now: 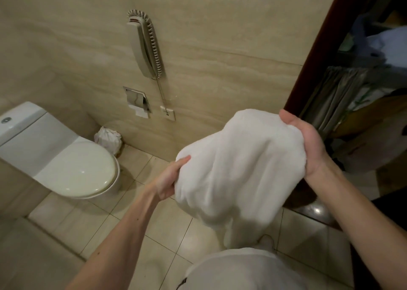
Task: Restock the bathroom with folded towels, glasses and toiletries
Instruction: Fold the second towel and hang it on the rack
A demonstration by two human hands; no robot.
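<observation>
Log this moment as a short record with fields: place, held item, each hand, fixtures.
place: tiled bathroom
held item: white towel, bunched, held in the air
left hand: grips the towel's left side
right hand: grips the towel's right side
fixtures: toilet, lid down; wall phone; lined bin beside the toilet
</observation>
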